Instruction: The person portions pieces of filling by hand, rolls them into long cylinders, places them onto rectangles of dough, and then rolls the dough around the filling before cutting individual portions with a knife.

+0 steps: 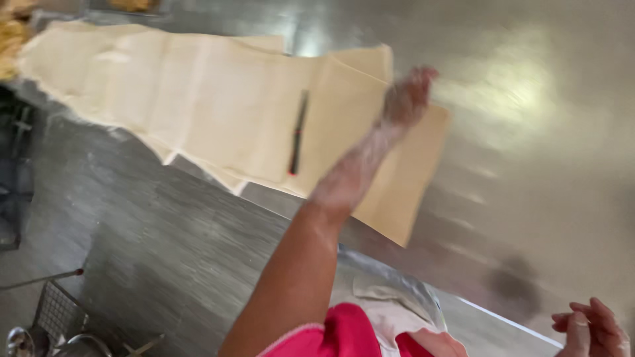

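Observation:
A long pale sheet of dough (198, 99) lies across the steel table (542, 132). A slim knife (297, 132) with a dark blade and a red mark on its handle rests on the dough. My left hand (409, 98), dusted with flour and blurred, reaches out over the right end of the sheet with its fingers loosely apart and nothing in it. My right hand (591, 327) sits at the bottom right corner near the table's edge, fingers bent, partly cut off by the frame.
The table's edge (397, 271) runs diagonally, with grey floor (132, 218) below it. A wire basket (58, 309) and metal utensils stand at the bottom left. Crumbly yellow pieces (10, 39) lie at the top left. A white cloth (390, 311) hangs by my pink sleeve.

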